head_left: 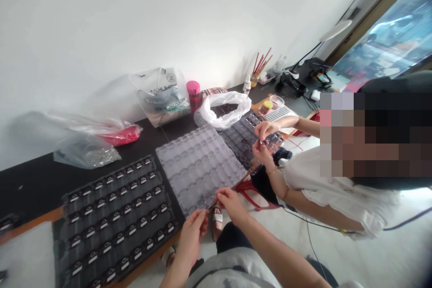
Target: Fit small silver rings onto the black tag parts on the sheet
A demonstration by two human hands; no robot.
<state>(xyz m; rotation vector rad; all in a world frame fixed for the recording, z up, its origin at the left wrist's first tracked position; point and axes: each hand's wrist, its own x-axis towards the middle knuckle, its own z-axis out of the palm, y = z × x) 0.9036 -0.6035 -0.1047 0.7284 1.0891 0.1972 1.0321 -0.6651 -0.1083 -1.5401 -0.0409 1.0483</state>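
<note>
My left hand (195, 234) is near the front edge of the table, its fingers pinched together. Just right of it, my right hand (230, 203) has thumb and fingertips pressed together at the front corner of a clear plastic tray (199, 162). Whatever either pinch may hold is too small to make out. The clear tray's rows of hollows look bare. To the left lies a black tray (118, 216) with rows of small dark parts bearing white marks.
At the right, a person's hands (265, 141) hold a small dark part over another tray (236, 132). Behind stand a white plastic bag (222, 121), a pink-lidded cup (193, 95), a printed bag (162, 99) and clear bags with red contents (123, 135). A red stool (249, 198) is below.
</note>
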